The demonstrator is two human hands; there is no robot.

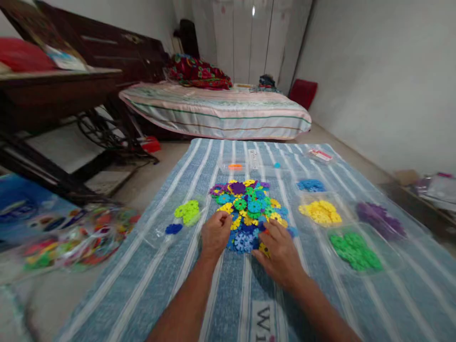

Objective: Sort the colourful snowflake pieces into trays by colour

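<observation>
Dozens of notched, flower-shaped plastic discs [253, 207] lie heaped between the two hands and just beyond their fingertips, yellow, blue, green and purple. The left hand [215, 233] curls at the heap's left edge, thumb and forefinger drawn together; whether they pinch a disc, I cannot tell. The right hand [280, 249] spreads loosely bent fingers over the heap's right side. Rightward, a clear, thin-walled plastic tray [391, 259] holds green discs [355, 251] on striped, coarse-looking cloth [142, 285].
</observation>
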